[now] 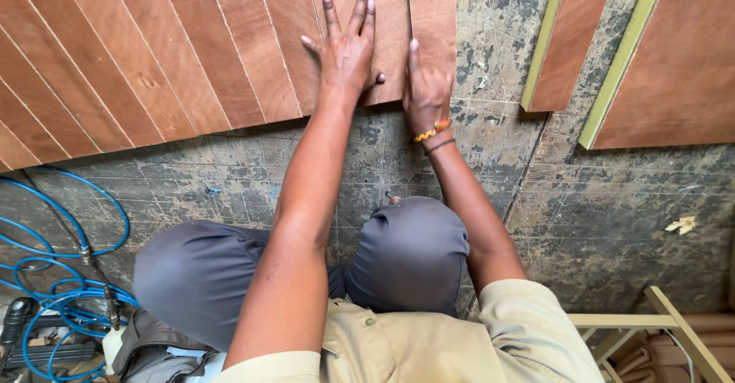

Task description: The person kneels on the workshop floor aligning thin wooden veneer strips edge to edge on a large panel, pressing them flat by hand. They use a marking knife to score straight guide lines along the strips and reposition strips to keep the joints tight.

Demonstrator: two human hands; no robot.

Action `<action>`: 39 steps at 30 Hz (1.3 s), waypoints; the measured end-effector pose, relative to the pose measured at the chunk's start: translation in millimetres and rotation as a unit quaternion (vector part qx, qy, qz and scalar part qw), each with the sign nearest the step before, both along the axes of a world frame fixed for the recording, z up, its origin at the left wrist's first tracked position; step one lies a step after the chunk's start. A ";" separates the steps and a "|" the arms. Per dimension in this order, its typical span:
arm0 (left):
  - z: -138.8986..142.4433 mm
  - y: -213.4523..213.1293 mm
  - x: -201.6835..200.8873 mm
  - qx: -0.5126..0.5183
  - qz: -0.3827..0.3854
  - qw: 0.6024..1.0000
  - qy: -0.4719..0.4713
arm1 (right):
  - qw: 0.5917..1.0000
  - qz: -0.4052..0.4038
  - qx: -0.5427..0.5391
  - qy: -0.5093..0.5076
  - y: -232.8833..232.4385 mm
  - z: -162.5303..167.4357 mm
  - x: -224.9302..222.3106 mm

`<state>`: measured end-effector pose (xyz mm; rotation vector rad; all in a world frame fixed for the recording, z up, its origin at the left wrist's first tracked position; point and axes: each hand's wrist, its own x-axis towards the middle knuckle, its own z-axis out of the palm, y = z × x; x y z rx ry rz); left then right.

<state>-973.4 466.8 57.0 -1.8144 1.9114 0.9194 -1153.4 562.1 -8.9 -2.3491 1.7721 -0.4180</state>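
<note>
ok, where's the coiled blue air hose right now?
In the head view the coiled blue air hose lies on the worn floor at lower left, beside the person's grey-trousered left knee, below the reddish-brown wooden strips.

A woodworking workshop: rows of veneered wood strips (153,54), a coiled blue air hose (53,276) and a scarred work floor (612,214).
</note>
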 end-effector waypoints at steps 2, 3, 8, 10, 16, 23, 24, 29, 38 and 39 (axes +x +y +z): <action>0.3 1.5 0.1 0.000 -0.001 1.000 -0.001 | 1.000 0.001 0.020 -0.006 27.7 12.0 -6.5; 0.1 2.6 0.1 -0.005 -0.001 1.000 0.000 | 0.999 0.005 0.028 -0.017 42.8 17.1 -11.3; -13.2 9.9 -0.1 0.006 0.002 1.000 0.004 | 0.998 0.006 0.053 -0.030 115.1 27.5 -29.4; -25.8 14.5 -1.0 0.010 0.008 1.000 0.003 | 0.998 -0.001 0.055 -0.023 138.8 22.0 -32.1; -55.1 23.7 -2.5 -0.134 -0.030 0.990 -0.040 | 0.998 -0.003 0.034 -0.047 210.4 -6.5 -56.0; -12.8 14.2 -3.6 -0.017 0.009 1.000 0.004 | 0.994 0.002 0.083 -0.074 260.6 1.5 -66.1; -5.3 12.4 -3.6 -0.007 0.004 1.000 0.001 | 0.990 0.014 0.093 -0.104 268.9 13.6 -70.8; 14.6 4.2 -2.1 0.021 -0.019 0.999 -0.020 | 0.978 0.054 0.137 -0.148 306.8 53.2 -86.9; 25.4 -2.4 2.7 0.010 0.008 1.000 0.010 | 0.970 0.042 0.228 -0.078 339.0 123.7 -107.9; 25.3 -2.8 2.8 0.017 0.009 1.000 0.010 | 0.970 0.032 0.230 -0.076 318.6 121.2 -106.5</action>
